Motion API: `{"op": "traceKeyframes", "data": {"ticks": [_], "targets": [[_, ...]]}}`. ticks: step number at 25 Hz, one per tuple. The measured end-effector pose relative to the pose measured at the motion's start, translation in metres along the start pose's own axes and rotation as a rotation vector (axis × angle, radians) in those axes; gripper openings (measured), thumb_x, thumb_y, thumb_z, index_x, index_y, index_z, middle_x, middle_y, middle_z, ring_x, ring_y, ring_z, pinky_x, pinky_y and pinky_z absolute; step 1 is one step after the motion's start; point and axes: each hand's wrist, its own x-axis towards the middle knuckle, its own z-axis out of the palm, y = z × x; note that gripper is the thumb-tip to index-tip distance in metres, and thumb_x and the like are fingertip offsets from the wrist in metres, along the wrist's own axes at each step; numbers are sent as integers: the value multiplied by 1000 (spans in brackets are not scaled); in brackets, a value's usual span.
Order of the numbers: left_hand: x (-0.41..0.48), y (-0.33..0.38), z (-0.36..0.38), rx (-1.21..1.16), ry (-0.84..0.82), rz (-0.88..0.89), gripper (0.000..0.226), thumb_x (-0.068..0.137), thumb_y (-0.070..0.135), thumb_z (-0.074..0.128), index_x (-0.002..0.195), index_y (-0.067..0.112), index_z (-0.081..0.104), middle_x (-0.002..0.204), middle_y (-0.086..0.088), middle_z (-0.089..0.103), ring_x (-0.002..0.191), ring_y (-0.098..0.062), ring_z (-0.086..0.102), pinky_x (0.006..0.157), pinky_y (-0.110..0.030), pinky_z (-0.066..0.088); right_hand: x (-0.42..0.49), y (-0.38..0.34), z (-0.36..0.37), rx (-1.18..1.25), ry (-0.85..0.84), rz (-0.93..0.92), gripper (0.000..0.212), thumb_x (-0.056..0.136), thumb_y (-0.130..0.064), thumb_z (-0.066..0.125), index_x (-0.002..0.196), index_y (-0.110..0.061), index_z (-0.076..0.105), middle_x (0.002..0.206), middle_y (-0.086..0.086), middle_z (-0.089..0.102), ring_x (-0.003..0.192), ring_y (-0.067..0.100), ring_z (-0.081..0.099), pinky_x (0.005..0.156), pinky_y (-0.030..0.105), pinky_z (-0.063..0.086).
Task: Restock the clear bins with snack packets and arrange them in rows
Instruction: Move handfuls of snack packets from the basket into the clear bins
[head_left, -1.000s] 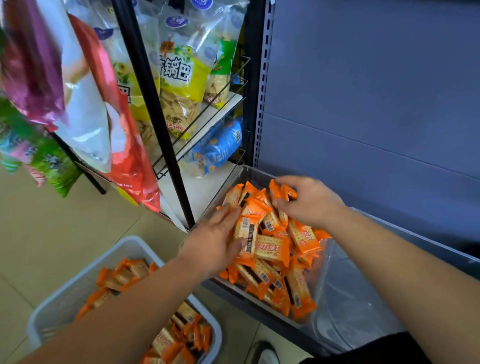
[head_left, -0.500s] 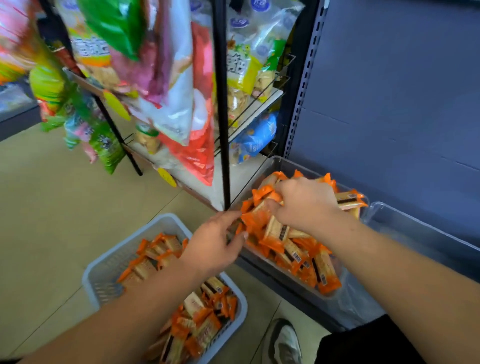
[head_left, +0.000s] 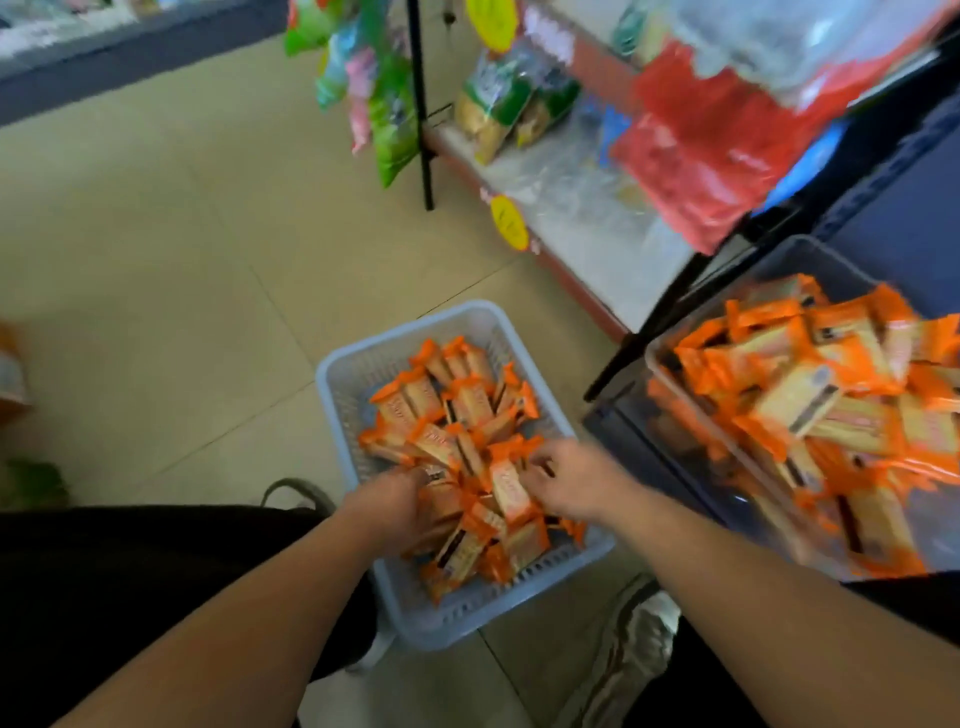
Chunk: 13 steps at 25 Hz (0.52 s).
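A person stocking a shop aisle reaches with both bare arms into a pale blue perforated plastic basket (head_left: 332, 374) set on the beige tiled floor (head_left: 182, 260), where loose orange-and-cream snack packets (head_left: 467, 410) lie in a jumble. The left hand (head_left: 389, 501) is pushed fingers-first into the pile, its fingertips hidden among the wrappers. The right hand (head_left: 569, 483) sits just beside it with knuckles bent over the packets. Motion blur makes it impossible to tell whether either hand has closed on anything. To the right, a clear plastic bin (head_left: 779, 254) on the low shelf already holds a loose heap of the same packets, not rows. The step in hand looks like gathering another load from the basket. The next move would call for a firm two-handed scoop, a lift up and right over the bin's wall, and then a good deal of straightening, since the bin's contents lie at all angles. Bagged snacks hang on a black wire rack (head_left: 426, 156) behind.
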Motion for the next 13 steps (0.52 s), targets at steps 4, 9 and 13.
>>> {"op": "traceKeyframes", "data": {"ticks": [4,9,13], "targets": [[34,-20,13,-112,119,-59,61,96,44,57,153,29,42,154,-6,45,134,-33,51,103,-44,51,51,27,67,-2,-13,144,53,94,-55,58,135,-21,55,130,8,58,121,30,56,93,38,49],[76,-27,22,-410,266,-238,76,104,60,44,166,23,18,173,-15,11,159,-35,13,127,-49,23,97,29,79,181,103,334,83,81,-75,50,145,-23,46,140,11,57,128,34,55,103,48,51],[108,-33,9,-408,203,-341,107,89,77,56,166,25,5,170,-20,15,157,-42,13,125,-53,25,113,20,74,154,35,393,104,79,-85,53,160,-23,31,163,11,30,151,37,26,121,53,31]]}}
